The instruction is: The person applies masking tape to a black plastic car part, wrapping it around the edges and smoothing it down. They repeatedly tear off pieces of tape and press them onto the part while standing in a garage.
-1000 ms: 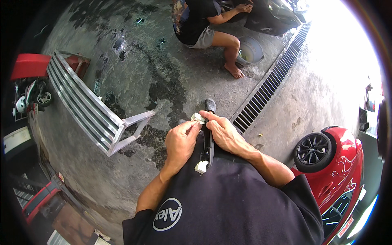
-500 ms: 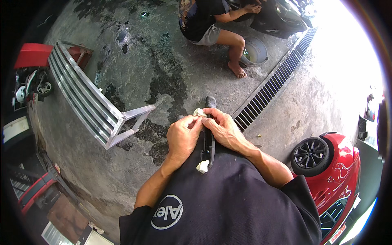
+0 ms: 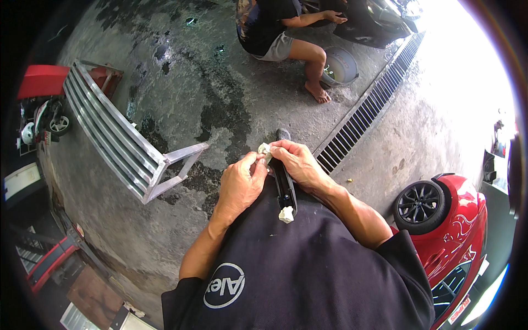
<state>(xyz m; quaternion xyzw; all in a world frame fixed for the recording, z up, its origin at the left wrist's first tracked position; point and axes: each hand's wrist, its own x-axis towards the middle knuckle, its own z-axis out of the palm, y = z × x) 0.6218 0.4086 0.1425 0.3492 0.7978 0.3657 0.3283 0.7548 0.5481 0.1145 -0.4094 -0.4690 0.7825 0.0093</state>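
Observation:
In front of my chest is a long, narrow black part (image 3: 284, 187), shaped like a car door handle, with a hollow channel facing up. A pale, crumpled putty-like lump (image 3: 264, 149) sits at its far end. A second pale lump (image 3: 286, 214) sticks to the near end, close to my dark shirt. My left hand (image 3: 240, 182) is closed, thumb and fingers pinching at the far lump. My right hand (image 3: 297, 165) closes round the far end of the part, its fingertips against the same lump. The fingers partly hide that end.
A slatted metal bench (image 3: 118, 137) stands at the left. A drain grate (image 3: 366, 113) crosses the floor on the right, near a red car (image 3: 454, 231). Ahead, a person (image 3: 275, 33) sits beside a grey bucket (image 3: 342, 65) and a dark vehicle panel.
My left hand has shifted slightly left and down, showing more of the far lump. The black part's near end has swung right and up. The person ahead has lowered a hand.

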